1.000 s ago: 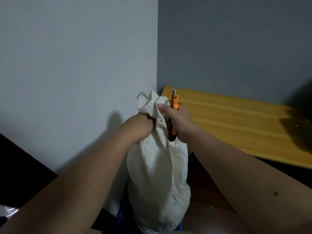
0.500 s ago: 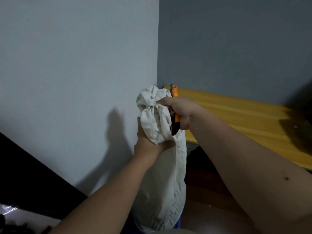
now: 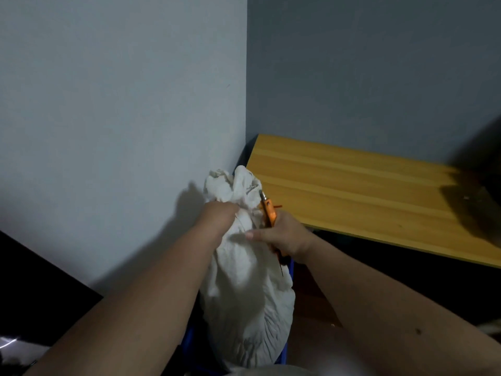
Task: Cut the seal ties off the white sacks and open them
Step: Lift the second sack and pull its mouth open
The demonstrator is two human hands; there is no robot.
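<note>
A white cloth sack stands upright in the room corner, its gathered top bunched above a cinched neck. My left hand grips the neck from the left, its fingers hidden in the cloth. My right hand holds an orange-handled cutter with its tip pointing up beside the neck; the thumb presses on the sack. A thin red tie end sticks out by the cutter. The tie around the neck is mostly hidden.
A yellow wooden tabletop runs along the right wall, just behind the sack. The sack sits in a blue bin. A dark slab lies at lower left. Grey walls close the corner.
The sack sits lower in view. My left hand went from under the bunched top up to the neck. My right hand with the cutter dropped to the neck's right side.
</note>
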